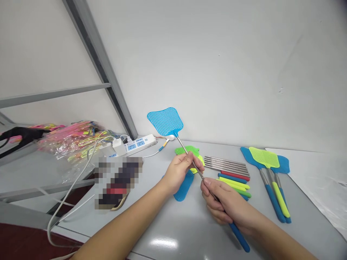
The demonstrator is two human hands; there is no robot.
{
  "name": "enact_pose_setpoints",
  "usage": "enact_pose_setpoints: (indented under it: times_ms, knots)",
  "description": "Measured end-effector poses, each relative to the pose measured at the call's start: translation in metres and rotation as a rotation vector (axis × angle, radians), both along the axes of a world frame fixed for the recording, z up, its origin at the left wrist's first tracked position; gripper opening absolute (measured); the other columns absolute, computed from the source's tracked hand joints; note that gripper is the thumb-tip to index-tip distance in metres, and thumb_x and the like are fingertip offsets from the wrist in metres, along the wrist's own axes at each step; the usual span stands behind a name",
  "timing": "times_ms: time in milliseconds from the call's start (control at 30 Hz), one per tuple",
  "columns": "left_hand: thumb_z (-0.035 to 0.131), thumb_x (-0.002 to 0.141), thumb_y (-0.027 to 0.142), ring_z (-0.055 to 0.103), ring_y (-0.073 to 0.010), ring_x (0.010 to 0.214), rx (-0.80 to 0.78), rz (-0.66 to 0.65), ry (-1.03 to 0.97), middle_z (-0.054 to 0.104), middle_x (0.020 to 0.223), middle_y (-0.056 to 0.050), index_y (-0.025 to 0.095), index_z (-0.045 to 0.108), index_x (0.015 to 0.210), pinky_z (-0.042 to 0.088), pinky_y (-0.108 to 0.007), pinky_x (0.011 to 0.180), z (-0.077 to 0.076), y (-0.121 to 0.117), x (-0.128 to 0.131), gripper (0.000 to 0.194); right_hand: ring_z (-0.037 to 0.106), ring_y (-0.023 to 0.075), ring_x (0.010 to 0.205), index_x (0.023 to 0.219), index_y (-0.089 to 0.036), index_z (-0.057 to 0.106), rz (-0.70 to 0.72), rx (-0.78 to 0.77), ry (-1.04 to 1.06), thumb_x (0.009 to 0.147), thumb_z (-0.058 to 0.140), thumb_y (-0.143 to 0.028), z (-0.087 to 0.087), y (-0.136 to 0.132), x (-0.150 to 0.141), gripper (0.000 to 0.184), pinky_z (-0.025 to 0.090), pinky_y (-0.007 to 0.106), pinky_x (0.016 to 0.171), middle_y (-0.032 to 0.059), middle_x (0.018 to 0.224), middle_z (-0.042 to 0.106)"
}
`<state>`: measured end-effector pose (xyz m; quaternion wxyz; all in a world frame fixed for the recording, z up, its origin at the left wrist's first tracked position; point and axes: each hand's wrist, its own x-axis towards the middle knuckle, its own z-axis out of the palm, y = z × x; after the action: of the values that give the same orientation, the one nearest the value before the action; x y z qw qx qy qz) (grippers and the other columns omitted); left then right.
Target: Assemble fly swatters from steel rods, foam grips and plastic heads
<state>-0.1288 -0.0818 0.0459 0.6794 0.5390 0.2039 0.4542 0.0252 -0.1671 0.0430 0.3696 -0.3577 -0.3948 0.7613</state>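
Note:
A fly swatter (166, 122) with a blue mesh head, a thin metal rod and a blue grip slants across the middle of the head view. My left hand (181, 169) pinches its rod below the head. Lower down, my right hand (222, 202) wraps around the thicker metal part above the blue grip. Behind my left hand lie green and yellow mesh heads (187, 150) and a blue head (183, 189), partly hidden. To the right are several metal rods (226, 164) side by side, with several coloured grips (234, 182) in front, some covered by my right hand.
Swatters with blue and yellow heads (264, 157) lie at the right, beside a white sheet (320, 187). A power strip (139, 144) with plugs and cables sits back left, near a pixelated phone-like object (119, 184). Plastic-wrapped colourful items (76, 139) fill the left shelf.

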Motion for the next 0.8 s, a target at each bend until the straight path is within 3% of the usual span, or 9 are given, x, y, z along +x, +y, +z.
enact_pose_setpoints:
  times_ms: [100,233,367,433,533,800]
  knots:
    - [0.055,0.091,0.044,0.056,-0.0153,0.065,0.016,0.121,-0.082,0.058,0.066,-0.003,0.015,0.059,0.067,0.045,-0.027,0.065,0.007,0.006,-0.005,0.038,0.019,0.0039,0.034,0.073,-0.022,0.041,0.068,0.008,-0.052,0.096,0.041,-0.052,0.007,-0.002,0.002,0.039,0.015,0.019,0.036,-0.0111,0.047,0.029]
    - [0.055,0.091,0.043,0.051,-0.0132,0.06,0.005,0.344,-0.209,0.052,0.062,-0.002,0.016,0.054,0.063,0.043,-0.025,0.061,0.015,0.023,-0.019,0.039,0.018,0.0057,0.04,0.075,-0.023,0.041,0.08,0.023,-0.268,0.094,0.041,-0.058,0.007,-0.008,0.007,0.04,0.013,0.02,0.037,-0.0106,0.05,0.028]
    - [0.057,0.091,0.039,0.046,-0.0116,0.058,-0.023,0.446,-0.343,0.045,0.062,0.0,0.016,0.051,0.063,0.042,-0.024,0.059,0.022,0.032,-0.027,0.037,0.036,0.0089,0.051,0.078,-0.023,0.047,0.025,0.153,-0.59,0.092,0.041,-0.062,0.002,-0.023,0.025,0.042,0.029,0.019,0.045,-0.0055,0.06,0.042]
    - [0.055,0.092,0.039,0.044,-0.0112,0.056,-0.045,0.449,-0.394,0.043,0.061,0.001,0.016,0.05,0.063,0.042,-0.024,0.058,0.025,0.033,-0.027,0.037,0.049,0.0125,0.065,0.08,-0.024,0.051,-0.025,0.246,-0.761,0.093,0.041,-0.06,0.0,-0.035,0.037,0.04,0.04,0.021,0.056,-0.0014,0.072,0.055]
    - [0.048,0.096,0.036,0.044,-0.0111,0.053,-0.08,0.482,-0.443,0.041,0.06,0.002,0.017,0.048,0.062,0.041,-0.025,0.057,0.029,0.035,-0.029,0.039,0.057,0.0175,0.08,0.081,-0.025,0.053,-0.065,0.359,-0.995,0.095,0.038,-0.056,-0.002,-0.057,0.054,0.037,0.046,0.024,0.07,0.001,0.084,0.063]
    - [0.04,0.099,0.036,0.043,-0.0104,0.048,-0.181,0.517,-0.493,0.04,0.055,0.004,0.018,0.042,0.062,0.041,-0.025,0.055,0.053,0.041,-0.04,0.041,0.057,0.02,0.049,0.079,-0.029,0.053,-0.181,0.62,-1.374,0.096,0.035,-0.044,-0.003,-0.12,0.095,0.029,0.038,0.028,0.047,-0.0001,0.058,0.061]
